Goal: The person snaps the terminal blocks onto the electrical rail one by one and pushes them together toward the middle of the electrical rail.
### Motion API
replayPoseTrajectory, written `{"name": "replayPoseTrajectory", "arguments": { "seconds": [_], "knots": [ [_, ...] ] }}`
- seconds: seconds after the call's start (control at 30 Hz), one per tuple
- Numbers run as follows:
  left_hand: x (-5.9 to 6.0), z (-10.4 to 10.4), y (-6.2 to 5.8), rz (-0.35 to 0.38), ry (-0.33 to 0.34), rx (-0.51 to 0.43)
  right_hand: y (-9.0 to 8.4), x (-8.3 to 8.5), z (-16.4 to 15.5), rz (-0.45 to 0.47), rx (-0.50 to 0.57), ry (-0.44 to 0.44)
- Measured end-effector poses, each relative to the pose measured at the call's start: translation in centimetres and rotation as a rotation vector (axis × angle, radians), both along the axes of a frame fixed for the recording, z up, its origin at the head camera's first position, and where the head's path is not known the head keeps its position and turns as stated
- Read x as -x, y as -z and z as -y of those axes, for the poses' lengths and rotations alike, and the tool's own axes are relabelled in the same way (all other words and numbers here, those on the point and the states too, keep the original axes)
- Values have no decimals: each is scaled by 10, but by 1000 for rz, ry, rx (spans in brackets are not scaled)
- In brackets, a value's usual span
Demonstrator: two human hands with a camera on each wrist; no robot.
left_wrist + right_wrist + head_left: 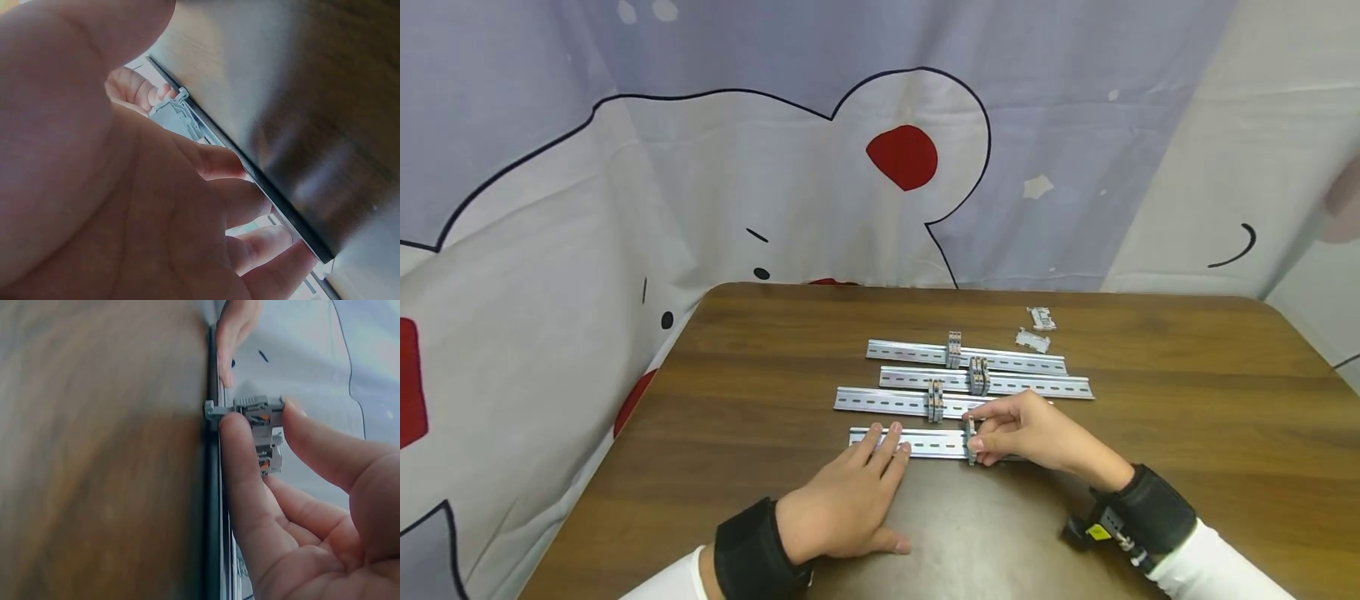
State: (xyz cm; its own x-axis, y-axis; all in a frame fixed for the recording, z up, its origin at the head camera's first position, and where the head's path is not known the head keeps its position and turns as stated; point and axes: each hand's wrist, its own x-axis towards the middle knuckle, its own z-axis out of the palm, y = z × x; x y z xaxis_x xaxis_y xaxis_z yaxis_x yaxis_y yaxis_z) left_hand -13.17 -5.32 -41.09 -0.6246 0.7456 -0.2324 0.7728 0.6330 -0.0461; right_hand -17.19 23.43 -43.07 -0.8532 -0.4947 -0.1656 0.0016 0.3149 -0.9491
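My right hand [1033,433] pinches a grey terminal block [971,442] between thumb and fingers at the nearest metal DIN rail [934,445]. In the right wrist view the terminal block [256,415] stands across the rail, with a hooked foot at its front edge and small orange parts inside. My left hand [850,504] lies palm down with straight fingers, its fingertips resting on the rail's left end. From the left wrist view, the rail's dark front edge [219,134] runs past those fingertips, and the block [172,119] shows beyond them.
Behind the nearest rail lie three more slotted rails, a front one [880,400], a middle one [1037,385] and a back one [906,351], each carrying terminal blocks near its middle. Two loose pale pieces, one upper [1042,318] and one lower [1032,340], lie at the back of the wooden table [1187,375].
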Motion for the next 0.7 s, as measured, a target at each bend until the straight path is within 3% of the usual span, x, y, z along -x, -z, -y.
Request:
{"name": "replayPoseTrajectory", "arguments": {
  "seconds": [0.7],
  "knots": [
    [1,-2,0,36,-20,-15,0,-2,13,-15,-20,35]
  ]
}}
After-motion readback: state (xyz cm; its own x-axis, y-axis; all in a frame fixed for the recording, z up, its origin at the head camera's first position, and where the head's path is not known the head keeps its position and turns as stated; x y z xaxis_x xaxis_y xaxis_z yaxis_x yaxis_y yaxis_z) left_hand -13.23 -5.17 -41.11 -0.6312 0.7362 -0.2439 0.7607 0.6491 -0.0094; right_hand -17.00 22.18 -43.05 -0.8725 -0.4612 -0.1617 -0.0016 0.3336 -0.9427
